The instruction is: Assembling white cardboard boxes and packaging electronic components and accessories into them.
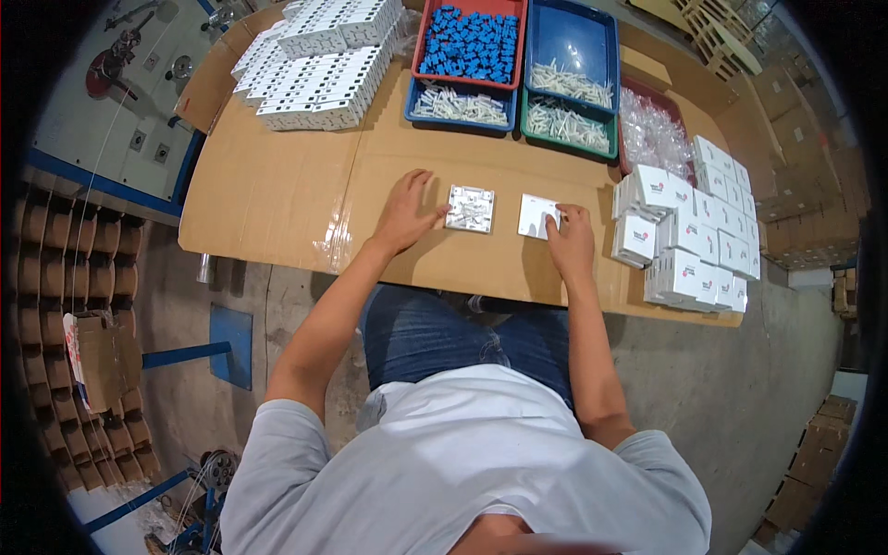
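Observation:
My left hand (405,215) rests at the middle of the cardboard-covered table with its fingers apart. Its thumb reaches the left edge of a square white frame (470,209) with small white and clear pieces inside. To the right of that frame is a flat white square plate (534,215). My right hand (572,242) has closed on the plate's right edge, thumb over its top and fingers curled at the corner. Whether the plate is lifted or lies on the cardboard, I cannot tell.
Stacks of white switch-like units (319,65) stand at the back left. Behind my hands are a red tray of blue parts (415,65), blue and green trays of white plugs, and clear plastic bags (647,129). White boxes (684,236) are piled at the right.

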Tool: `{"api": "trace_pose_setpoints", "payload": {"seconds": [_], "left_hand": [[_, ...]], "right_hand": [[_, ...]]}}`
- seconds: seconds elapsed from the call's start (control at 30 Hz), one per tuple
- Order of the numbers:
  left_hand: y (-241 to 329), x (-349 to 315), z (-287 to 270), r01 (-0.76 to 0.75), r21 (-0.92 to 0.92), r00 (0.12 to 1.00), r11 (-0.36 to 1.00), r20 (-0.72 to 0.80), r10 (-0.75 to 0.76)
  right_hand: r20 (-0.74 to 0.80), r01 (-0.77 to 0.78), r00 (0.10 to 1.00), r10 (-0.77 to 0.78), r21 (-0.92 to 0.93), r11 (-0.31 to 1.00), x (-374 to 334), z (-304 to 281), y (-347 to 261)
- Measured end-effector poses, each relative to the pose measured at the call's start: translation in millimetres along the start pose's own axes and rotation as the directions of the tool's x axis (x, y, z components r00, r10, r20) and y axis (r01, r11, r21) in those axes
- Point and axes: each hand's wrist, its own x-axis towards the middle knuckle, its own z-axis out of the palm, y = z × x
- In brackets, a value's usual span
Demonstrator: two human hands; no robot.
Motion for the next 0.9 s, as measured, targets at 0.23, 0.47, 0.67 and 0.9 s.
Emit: {"api": "trace_pose_setpoints", "payload": {"seconds": [0.23, 0.47, 0.67, 0.9], "left_hand": [[-14, 15, 3, 0.144, 0.255, 0.97, 0.956, -0.228, -0.086], [-10, 12, -3, 0.157, 0.271, 0.962, 0.95, -0.26, -0.085], [1, 21, -7, 0.203, 0.229, 0.959, 0.952, -0.241, -0.147], [0, 22, -10, 0.217, 0.24, 0.961, 0.946, -0.223, -0.164]], "right_hand": [[0.019, 0.145, 0.989, -0.147, 0.083, 0.986, 43, 14, -32], [0.117, 0.115, 0.981, -0.154, 0.283, 0.952, 188, 71, -94], [0.076, 0.446, 0.895, -0.441, -0.069, 0.893, 295, 125, -107], [0.082, 0.339, 0.94, -0.332, -0.343, 0.876, 315, 165, -116]]}}
